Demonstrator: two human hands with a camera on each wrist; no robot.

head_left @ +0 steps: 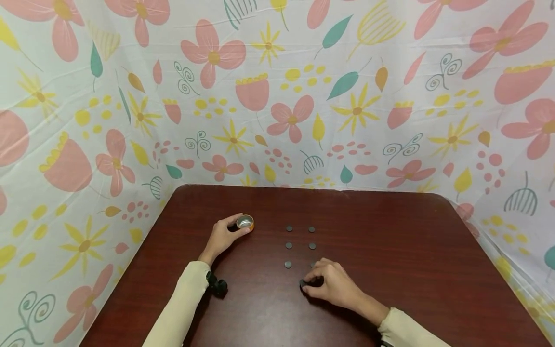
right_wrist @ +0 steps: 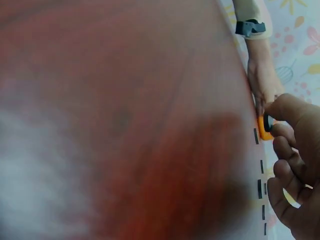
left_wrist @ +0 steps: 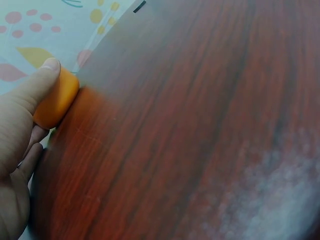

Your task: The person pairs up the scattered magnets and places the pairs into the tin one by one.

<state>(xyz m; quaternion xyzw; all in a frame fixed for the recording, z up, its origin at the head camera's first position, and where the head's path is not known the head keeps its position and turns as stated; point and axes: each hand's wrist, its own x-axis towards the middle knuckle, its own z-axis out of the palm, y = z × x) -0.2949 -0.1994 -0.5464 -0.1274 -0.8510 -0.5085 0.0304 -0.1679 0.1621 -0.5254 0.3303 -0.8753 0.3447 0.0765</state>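
My left hand [head_left: 222,238] grips a small round orange tin [head_left: 250,228] by its sides, thumb toward the front. The tin's open top faces up and its inside is silvery; in the left wrist view only its orange wall [left_wrist: 57,102] shows. My right hand [head_left: 336,285] pinches a dark round disc [right_wrist: 268,123] on edge between thumb and fingers, low over the near middle of the table. Beyond it, several similar grey discs lie flat in two columns, among them a far-left disc [head_left: 289,228] and a far-right disc [head_left: 311,229]. The nearest right disc is partly hidden by my fingers.
The dark red-brown wooden table [head_left: 390,241] reflects light near its front. A floral cloth [head_left: 277,96] hangs behind it and along both sides. A black strap with a small device [head_left: 217,285] sits on my left wrist.
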